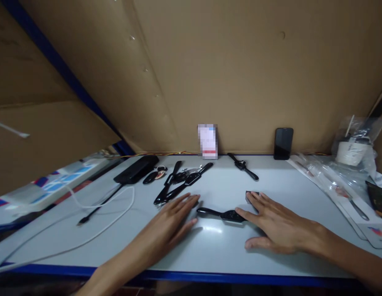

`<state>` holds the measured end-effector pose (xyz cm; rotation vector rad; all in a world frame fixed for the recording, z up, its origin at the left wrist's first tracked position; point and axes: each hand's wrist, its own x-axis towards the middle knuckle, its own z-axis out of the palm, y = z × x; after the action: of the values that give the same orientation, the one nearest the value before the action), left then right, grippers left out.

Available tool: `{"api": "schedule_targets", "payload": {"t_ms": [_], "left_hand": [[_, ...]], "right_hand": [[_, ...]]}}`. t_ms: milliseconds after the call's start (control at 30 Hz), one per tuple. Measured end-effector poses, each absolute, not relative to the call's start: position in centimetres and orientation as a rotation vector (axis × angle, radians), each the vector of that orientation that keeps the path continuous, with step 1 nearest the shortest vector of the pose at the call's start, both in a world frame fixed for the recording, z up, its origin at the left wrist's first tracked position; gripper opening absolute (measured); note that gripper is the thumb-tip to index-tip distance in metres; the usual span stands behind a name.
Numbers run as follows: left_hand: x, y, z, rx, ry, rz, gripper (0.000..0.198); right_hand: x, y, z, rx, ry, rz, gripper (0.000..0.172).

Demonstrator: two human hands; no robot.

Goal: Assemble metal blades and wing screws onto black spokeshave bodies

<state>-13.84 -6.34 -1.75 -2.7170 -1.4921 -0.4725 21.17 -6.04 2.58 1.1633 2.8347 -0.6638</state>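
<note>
A black spokeshave (232, 215) lies flat on the table in front of me, its right handle hidden under my right hand. My right hand (274, 222) is open with fingers spread over it. Its index finger touches or hovers at the spokeshave's middle, and other fingertips rest on a small dark block (248, 196). My left hand (175, 218) is open, fingers stretched out, just left of the spokeshave's left handle and holding nothing. Beyond that hand lie two more black spokeshaves, one (193, 177) slanting across the other (168, 183). Another spokeshave (242, 165) rests farther back.
A black case (137, 169), a small black oval object (150, 177) and white cables (116, 213) are at left. One phone (208, 142) and a dark phone (283, 143) lean against the back wall. Packaged tools (341, 193) and a bagged white cup (351, 152) stand right.
</note>
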Motion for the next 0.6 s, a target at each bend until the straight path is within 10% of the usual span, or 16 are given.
{"api": "schedule_targets", "payload": {"t_ms": [600], "left_hand": [[-14.2, 2.4, 0.6, -2.697, -1.633, -0.385, 0.066]], "right_hand": [[21.2, -3.9, 0.4, 1.161, 2.957, -0.627, 0.089]]}}
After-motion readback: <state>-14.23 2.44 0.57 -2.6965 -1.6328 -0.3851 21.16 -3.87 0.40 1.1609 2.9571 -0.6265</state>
